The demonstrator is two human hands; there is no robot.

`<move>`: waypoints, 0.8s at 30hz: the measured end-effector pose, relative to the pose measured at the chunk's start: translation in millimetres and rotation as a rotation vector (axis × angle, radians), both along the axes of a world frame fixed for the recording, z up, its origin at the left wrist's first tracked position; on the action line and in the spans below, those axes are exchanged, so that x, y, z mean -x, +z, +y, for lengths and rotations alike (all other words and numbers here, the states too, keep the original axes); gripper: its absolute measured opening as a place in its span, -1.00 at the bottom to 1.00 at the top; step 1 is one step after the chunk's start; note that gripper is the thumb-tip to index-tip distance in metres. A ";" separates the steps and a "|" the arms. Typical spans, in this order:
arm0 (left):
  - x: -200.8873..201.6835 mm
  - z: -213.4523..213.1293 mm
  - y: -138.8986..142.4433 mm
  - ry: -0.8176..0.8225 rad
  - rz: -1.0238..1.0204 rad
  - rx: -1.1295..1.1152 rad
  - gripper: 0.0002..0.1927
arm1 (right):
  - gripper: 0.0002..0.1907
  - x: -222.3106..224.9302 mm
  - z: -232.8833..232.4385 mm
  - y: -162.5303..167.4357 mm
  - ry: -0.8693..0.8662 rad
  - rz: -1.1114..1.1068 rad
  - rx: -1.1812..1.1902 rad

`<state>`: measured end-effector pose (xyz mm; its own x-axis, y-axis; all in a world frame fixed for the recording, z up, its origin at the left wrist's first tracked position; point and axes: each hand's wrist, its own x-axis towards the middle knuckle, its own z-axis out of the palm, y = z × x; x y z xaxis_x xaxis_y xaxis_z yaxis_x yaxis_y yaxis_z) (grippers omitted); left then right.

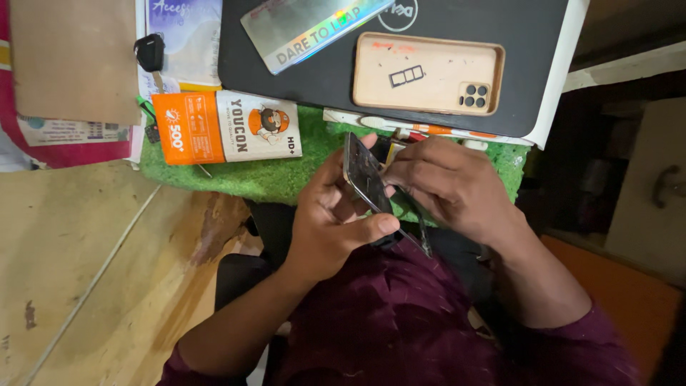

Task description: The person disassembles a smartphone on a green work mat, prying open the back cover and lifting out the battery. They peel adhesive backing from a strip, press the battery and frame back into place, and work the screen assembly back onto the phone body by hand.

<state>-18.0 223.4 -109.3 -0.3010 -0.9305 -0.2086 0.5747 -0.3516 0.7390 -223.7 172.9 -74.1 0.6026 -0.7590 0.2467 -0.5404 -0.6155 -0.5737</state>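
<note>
I am gripping the phone (366,179) on edge in my left hand (329,229), its length running away from me over the green mat (286,179), while my right hand (446,186) is pinching at its far side.

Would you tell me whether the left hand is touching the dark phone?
Touching: the head view shows the left hand gripping the dark phone, thumb pressed on its lower edge.

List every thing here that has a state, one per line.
Phone: tilted on edge, held by both hands.
Left hand: gripping the phone.
Right hand: fingers on the phone's far edge.
Laptop: lid shut.
Phone case: empty, lying on the laptop.
Orange-white box: flat on the green mat.
</note>
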 end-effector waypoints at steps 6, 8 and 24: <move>0.5 -0.1 -0.7 -0.002 0.012 0.003 -0.07 | -0.76 -0.9 -1.5 -0.1 0.010 -0.009 0.013; 0.9 0.3 -1.8 0.000 0.024 0.002 -0.06 | -0.76 0.2 -1.9 -0.3 0.013 -0.002 0.012; 1.4 -1.3 -1.6 -0.028 -0.009 -0.019 -0.05 | -0.77 1.8 -1.5 0.5 0.033 -0.018 -0.067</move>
